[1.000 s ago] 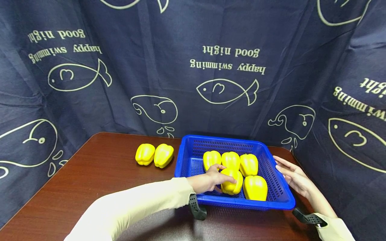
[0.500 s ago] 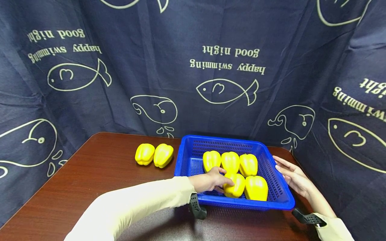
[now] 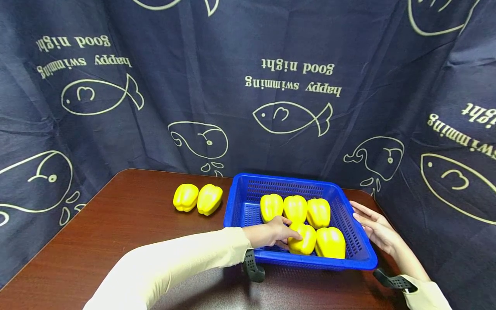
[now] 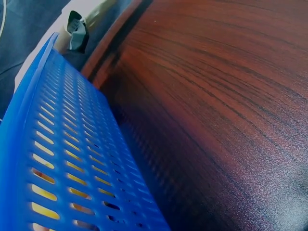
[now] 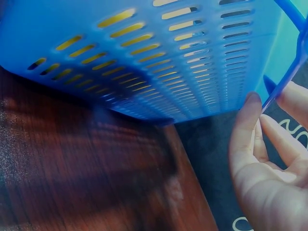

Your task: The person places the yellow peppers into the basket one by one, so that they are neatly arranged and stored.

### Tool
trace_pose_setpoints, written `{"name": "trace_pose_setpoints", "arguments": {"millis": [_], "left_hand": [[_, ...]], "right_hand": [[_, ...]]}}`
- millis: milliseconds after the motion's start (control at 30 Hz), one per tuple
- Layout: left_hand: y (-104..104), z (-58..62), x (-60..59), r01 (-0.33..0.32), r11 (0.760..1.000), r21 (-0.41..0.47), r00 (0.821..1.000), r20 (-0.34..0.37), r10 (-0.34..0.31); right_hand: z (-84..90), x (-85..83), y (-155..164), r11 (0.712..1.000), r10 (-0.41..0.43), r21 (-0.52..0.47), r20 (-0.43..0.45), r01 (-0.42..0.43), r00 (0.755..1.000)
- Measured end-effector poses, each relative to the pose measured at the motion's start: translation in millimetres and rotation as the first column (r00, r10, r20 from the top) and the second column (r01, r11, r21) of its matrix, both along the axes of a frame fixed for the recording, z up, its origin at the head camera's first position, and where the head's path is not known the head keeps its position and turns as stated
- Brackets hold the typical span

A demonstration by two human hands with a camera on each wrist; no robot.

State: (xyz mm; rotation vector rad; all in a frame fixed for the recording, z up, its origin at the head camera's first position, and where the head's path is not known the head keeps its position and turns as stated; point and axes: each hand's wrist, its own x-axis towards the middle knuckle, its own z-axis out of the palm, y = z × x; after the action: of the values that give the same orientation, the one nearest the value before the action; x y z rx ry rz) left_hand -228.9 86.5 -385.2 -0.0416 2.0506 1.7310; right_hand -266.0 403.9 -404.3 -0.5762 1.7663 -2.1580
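A blue slotted basket [image 3: 354,254] stands on the dark wooden table [image 3: 116,232] and holds several yellow peppers. My left hand [image 3: 277,230] reaches over the basket's near wall, its fingers curled on the left side of the front-left pepper [image 3: 304,241]. That pepper lies against another [image 3: 330,242] beside it. Three more peppers [image 3: 295,208] sit in a row behind. My right hand [image 3: 373,226] lies with straight fingers against the basket's right rim [image 5: 284,82]; its thumb [image 5: 248,122] touches the outer wall. In the left wrist view only the basket's wall [image 4: 57,159] and the table [image 4: 216,96] show.
Two yellow peppers [image 3: 186,197] [image 3: 209,199] lie side by side on the table left of the basket. A dark blue cloth [image 3: 271,86] with fish drawings hangs close behind and at both sides. Bare table spreads at the front left.
My left hand has lowered the front-left pepper onto the basket floor, a little to the right, against its neighbour. The right hand has stayed on the rim.
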Motion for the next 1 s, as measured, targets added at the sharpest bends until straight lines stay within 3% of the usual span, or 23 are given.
{"name": "trace_pose_setpoints", "arguments": {"millis": [367,733,1000], "left_hand": [[-6,4.6,0.5,0.072,0.995,-0.071,0.997,0.022,-0.071],[-11,5.6,-2.2,0.086,0.996,-0.023,0.996,0.030,-0.086],[-25,17.9,-1.1,0.091,0.996,0.021,0.996,0.015,-0.091]], "right_hand": [[-2.0,-1.8,1,1.000,-0.012,0.007,0.002,0.012,1.000],[-4.2,-1.3,1,1.000,-0.014,0.003,0.004,0.014,1.000],[-3.5,-1.7,1,1.000,-0.012,0.003,-0.001,0.012,1.000]]}}
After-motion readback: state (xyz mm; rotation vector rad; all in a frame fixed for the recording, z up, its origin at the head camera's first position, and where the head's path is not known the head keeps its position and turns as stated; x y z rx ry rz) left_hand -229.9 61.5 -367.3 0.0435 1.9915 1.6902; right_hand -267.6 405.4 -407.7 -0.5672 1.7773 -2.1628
